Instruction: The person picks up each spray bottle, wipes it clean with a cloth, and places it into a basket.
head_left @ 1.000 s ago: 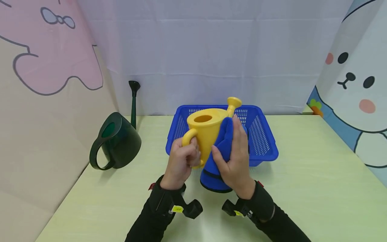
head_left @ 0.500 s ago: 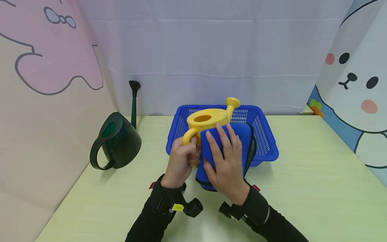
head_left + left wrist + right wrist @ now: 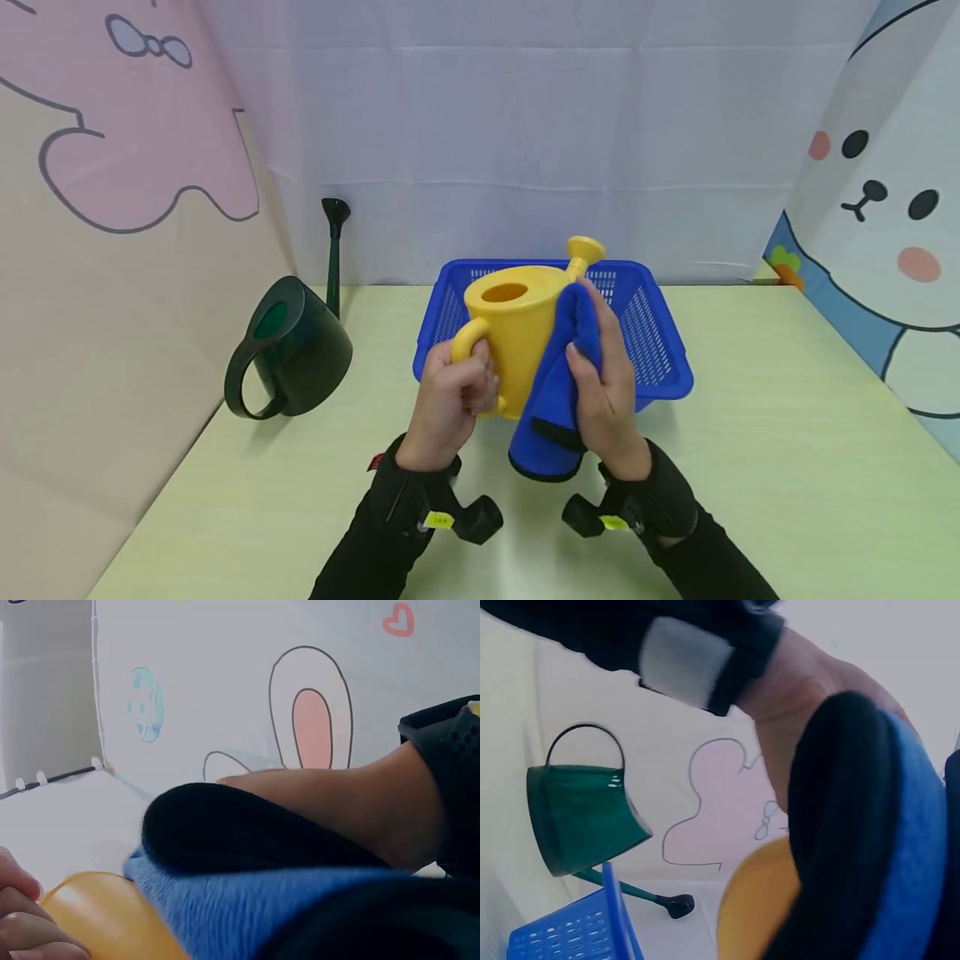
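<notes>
My left hand [image 3: 453, 398] grips the handle of a small yellow watering can [image 3: 517, 333], held upright above the table in front of the basket. My right hand [image 3: 603, 392] holds a folded blue cloth [image 3: 558, 392] with dark edging against the can's right side, fingers reaching up toward the spout. In the left wrist view the blue cloth [image 3: 247, 907] and the yellow can [image 3: 105, 919] fill the bottom, with my left fingers [image 3: 22, 915] at the corner. The right wrist view shows the cloth [image 3: 900, 847] against the can [image 3: 757, 907].
A blue mesh basket [image 3: 652, 333] stands right behind the can. A dark green watering can [image 3: 292, 346] with a long spout sits at the table's left, by the pink wall panel. The pale green table [image 3: 787, 433] runs to a white curtain at the back.
My right hand has slid the blue cloth from the can's front face back round to its right side, fingers now pointing up toward the spout. The left hand has kept its grip.
</notes>
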`<action>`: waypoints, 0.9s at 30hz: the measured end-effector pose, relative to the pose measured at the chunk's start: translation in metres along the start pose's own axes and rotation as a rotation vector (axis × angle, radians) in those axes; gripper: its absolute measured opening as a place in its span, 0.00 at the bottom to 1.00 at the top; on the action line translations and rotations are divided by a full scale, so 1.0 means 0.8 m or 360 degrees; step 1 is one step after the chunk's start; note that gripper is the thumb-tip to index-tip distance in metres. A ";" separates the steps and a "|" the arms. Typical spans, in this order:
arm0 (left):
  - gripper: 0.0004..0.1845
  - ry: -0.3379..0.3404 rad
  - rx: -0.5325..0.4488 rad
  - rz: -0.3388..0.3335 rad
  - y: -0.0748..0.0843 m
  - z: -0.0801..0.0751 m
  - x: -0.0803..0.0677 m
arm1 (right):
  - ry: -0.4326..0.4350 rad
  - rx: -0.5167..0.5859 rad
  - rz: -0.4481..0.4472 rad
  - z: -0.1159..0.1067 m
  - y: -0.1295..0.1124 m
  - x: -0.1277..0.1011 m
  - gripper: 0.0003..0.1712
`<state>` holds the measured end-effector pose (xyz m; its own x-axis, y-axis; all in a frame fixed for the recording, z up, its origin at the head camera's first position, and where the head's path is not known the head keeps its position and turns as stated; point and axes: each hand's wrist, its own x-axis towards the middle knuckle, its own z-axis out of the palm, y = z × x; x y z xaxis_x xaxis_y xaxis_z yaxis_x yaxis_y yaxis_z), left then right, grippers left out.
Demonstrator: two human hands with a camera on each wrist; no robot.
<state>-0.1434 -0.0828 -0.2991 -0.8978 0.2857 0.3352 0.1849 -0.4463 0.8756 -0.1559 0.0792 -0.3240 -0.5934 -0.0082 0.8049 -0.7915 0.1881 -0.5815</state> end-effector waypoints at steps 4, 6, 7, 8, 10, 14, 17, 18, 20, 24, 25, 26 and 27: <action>0.12 -0.0013 -0.0008 0.0011 -0.001 0.000 0.000 | -0.0022 0.0045 0.0155 -0.007 -0.001 0.003 0.32; 0.13 -0.0002 -0.0010 0.0000 -0.002 0.000 0.001 | -0.0022 -0.0042 0.0135 -0.005 -0.001 0.002 0.32; 0.13 0.0006 -0.0011 -0.0008 -0.002 0.000 0.002 | -0.0020 -0.0105 0.0107 -0.003 -0.001 0.002 0.32; 0.13 0.0015 -0.0011 -0.0016 -0.003 0.000 0.003 | -0.0014 -0.0172 0.0068 -0.001 -0.001 0.001 0.32; 0.14 0.0036 -0.0007 -0.0031 -0.003 0.000 0.004 | 0.0000 -0.0320 -0.0035 0.005 0.000 -0.001 0.31; 0.13 0.0070 0.0006 -0.0032 -0.003 0.000 0.006 | 0.0038 -0.0606 -0.0228 0.017 0.000 -0.009 0.32; 0.13 0.0094 0.0019 -0.0049 -0.004 0.000 0.007 | 0.0060 -0.0793 -0.0380 0.027 0.001 -0.015 0.31; 0.13 0.0105 0.0024 -0.0060 -0.004 0.000 0.008 | 0.0065 -0.0846 -0.0440 0.030 0.001 -0.016 0.30; 0.14 0.0125 0.0028 -0.0094 -0.004 0.000 0.009 | 0.0065 -0.0942 -0.0547 0.035 0.002 -0.019 0.28; 0.14 0.0151 0.0030 -0.0144 -0.004 0.001 0.011 | 0.0026 -0.1045 -0.0719 0.039 0.002 -0.023 0.25; 0.14 0.0152 0.0029 -0.0146 -0.003 0.000 0.011 | 0.0016 -0.1027 -0.0740 0.038 0.002 -0.022 0.25; 0.14 0.0149 0.0030 -0.0145 -0.003 0.000 0.011 | 0.0010 -0.0995 -0.0752 0.037 0.002 -0.021 0.25; 0.14 0.0141 0.0032 -0.0137 -0.003 0.000 0.011 | 0.0007 -0.0944 -0.0752 0.035 0.002 -0.020 0.24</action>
<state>-0.1516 -0.0795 -0.2984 -0.9423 0.2460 0.2270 0.1126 -0.4057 0.9071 -0.1520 0.0524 -0.3413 -0.2092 -0.2154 0.9538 -0.7493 0.6621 -0.0148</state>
